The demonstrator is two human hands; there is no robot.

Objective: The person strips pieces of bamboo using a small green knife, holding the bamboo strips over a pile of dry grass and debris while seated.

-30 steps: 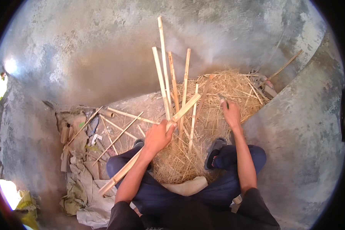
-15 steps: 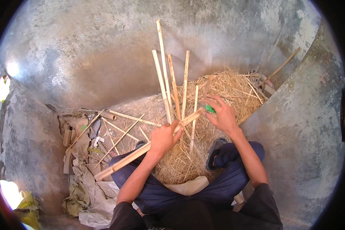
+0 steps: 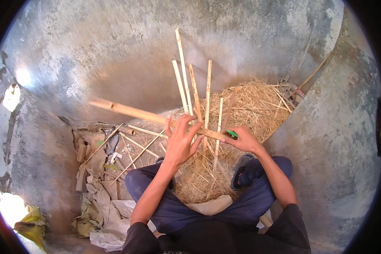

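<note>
Item: long bamboo stick (image 3: 152, 115), now swung up level across my front, its far end pointing left over the rag pile (image 3: 98, 199); earlier it sloped down toward my knee. My left hand (image 3: 181, 142): fingers spread, loosely under it. My right hand (image 3: 241, 139): pinched on its near end, with a small green thing (image 3: 231, 133). Straw heap (image 3: 241, 110) unchanged.

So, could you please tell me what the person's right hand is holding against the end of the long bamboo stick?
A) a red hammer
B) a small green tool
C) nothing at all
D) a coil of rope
B: the right hand pinches a small green tool at the near end of the long bamboo stick, while the left hand supports the stick with fingers spread.
</note>
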